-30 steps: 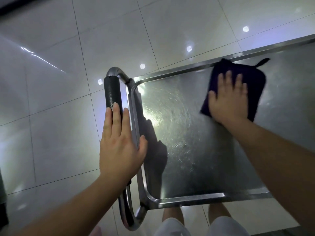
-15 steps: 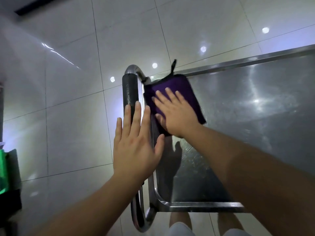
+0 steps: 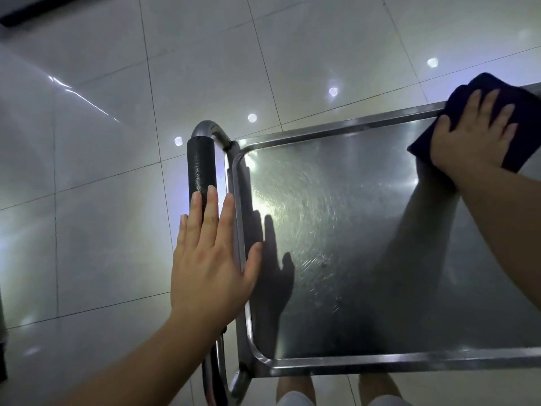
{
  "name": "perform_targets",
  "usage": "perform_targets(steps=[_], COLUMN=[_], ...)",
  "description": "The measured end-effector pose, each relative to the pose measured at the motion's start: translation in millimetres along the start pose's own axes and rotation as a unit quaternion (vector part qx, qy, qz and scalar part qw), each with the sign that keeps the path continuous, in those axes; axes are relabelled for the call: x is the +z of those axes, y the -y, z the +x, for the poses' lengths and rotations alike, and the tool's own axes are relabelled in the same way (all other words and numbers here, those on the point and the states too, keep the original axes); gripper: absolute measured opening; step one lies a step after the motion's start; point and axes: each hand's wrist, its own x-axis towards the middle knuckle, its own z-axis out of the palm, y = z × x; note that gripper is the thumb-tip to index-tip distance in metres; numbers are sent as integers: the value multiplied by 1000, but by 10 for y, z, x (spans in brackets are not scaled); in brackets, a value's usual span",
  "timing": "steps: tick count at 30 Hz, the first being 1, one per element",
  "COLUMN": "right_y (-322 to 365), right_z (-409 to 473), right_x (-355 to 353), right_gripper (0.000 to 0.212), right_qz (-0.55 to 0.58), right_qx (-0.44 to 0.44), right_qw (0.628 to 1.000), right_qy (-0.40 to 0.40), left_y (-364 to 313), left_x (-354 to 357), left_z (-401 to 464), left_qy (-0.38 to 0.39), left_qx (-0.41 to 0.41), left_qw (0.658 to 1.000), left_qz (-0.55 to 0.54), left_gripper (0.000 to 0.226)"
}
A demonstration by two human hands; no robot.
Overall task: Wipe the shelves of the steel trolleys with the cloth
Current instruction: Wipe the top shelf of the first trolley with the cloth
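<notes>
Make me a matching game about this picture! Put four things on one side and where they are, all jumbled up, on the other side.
Things:
1. cloth
2. left hand
3. right hand
4. black grip

Places:
A. flat on the trolley's handle, fingers straight
B. wrapped round the handle, just past the fingertips
C. at the far rim of the steel shelf, under a hand
D. pressing down on top of the dark cloth

Pairs: 1-C, 2-A, 3-D, 4-B
</notes>
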Motion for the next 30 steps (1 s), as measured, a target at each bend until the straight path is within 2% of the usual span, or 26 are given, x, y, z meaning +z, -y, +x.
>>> perform_targets(steps=[3, 7, 12, 15, 20, 25, 27, 30], right_y=[331, 1000, 1971, 2164, 1729, 627, 181, -297], right_z=[-105, -488, -1363, -1880, -2353, -2735, -2618, -2078], right_x=[71, 261, 582, 769, 811, 741, 678, 528], right_gripper=[77, 74, 68, 64, 64, 65, 64, 63], right_qz=[-9, -28, -51, -69, -74, -79, -82, -88], right_qx=[-25, -160, -378, -465, -525, -566, -550, -467], right_qw=[1000, 986, 921, 876, 836, 804, 817, 872], right_qy=[14, 32, 81, 110, 142, 165, 154, 112], left_y=[6, -5, -12, -24, -22, -28, -36, -38], left_x=[1, -3, -14, -7, 7, -2, -15, -42], left_z=[-1, -1, -5, 6, 11, -2, -4, -9], left_qy=[-8, -18, -24, -27, -27, -16, -7, -5], left_qx=[3, 10, 9, 6, 4, -6, -11, -11], left_qw=[1000, 1000, 1000, 1000, 1000, 1000, 1000, 1000], left_qz=[-6, -9, -9, -12, -6, 2, 0, -6], left_gripper=[83, 83, 83, 81, 81, 80, 80, 81])
